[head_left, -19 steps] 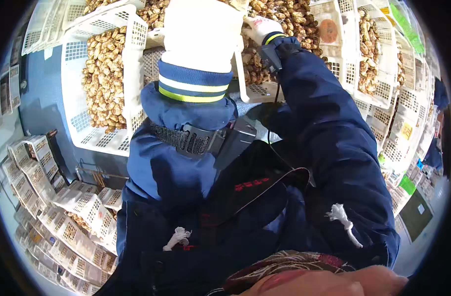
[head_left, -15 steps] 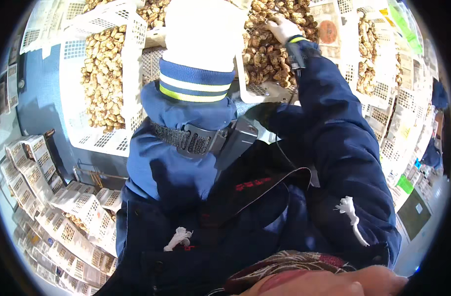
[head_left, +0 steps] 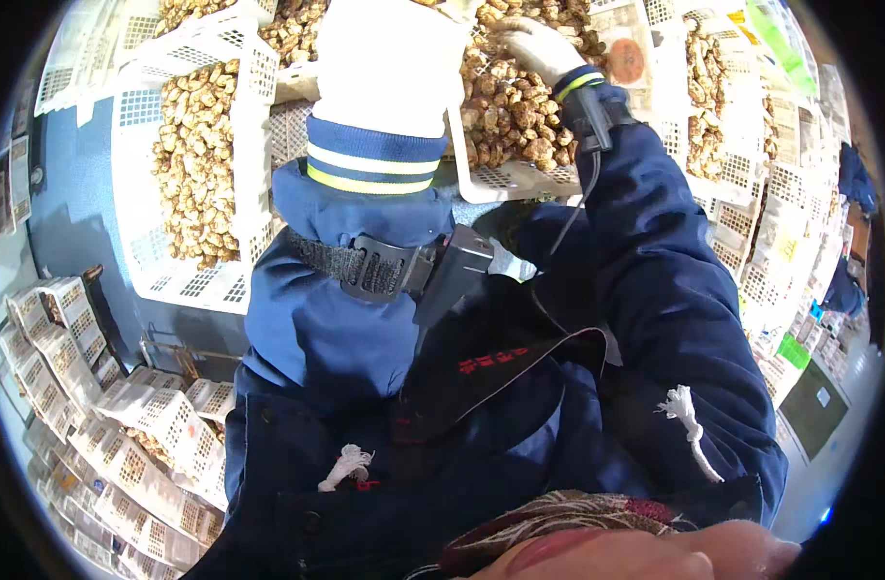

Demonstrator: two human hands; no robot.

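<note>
My left hand [head_left: 389,68], in a white glove with a navy and yellow striped cuff, is washed out by bright light; its fingers cannot be made out. It is beside a white perforated crate [head_left: 520,187] that holds a heap of brown, lumpy, bulb-like pieces [head_left: 515,111]. Over the far part of this heap reaches my right hand [head_left: 539,48], also white-gloved. Its fingers stretch out to the left, somewhat blurred, and I see nothing held in them. A small black device [head_left: 590,118] is strapped to my right wrist, another [head_left: 462,261] to my left forearm.
At left stands a white crate [head_left: 128,222] with paler lumpy pieces [head_left: 196,164]. More filled crates [head_left: 708,106] line the right side. Stacked crates [head_left: 167,416] stand low at the left. A thin cable [head_left: 586,198] runs from my right wrist.
My right hand has moved a little left and away across the heap. The pieces at the crate's near end now lie differently and look paler. My left arm has hardly moved.
</note>
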